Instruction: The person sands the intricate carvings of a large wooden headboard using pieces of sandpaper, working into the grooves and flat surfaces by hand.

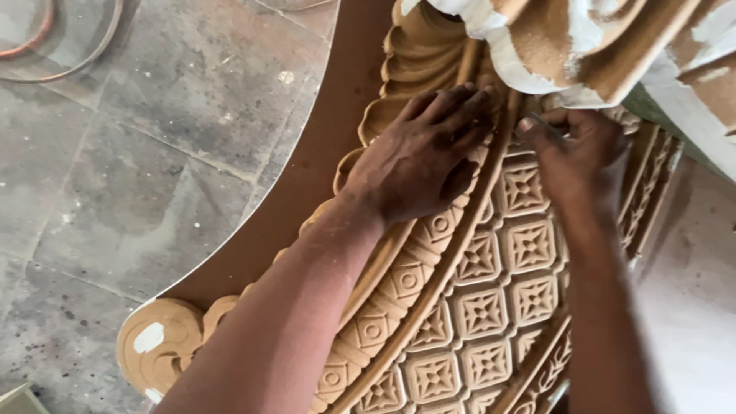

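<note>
A large carved wooden panel fills the middle and right, tan, with square flower tiles, a row of round medallions and scalloped edging. My left hand lies flat on the scalloped border, fingers spread and pointing up right. My right hand presses on the carving just right of it, fingers curled around something small and thin; what it is I cannot tell. Above both hands hangs another carved piece with patches of white filler.
A smooth brown board curves beneath the panel on the left. A scroll end with white filler spots sits at lower left. Grey stone floor tiles lie to the left, with a hose or cable loop at top left.
</note>
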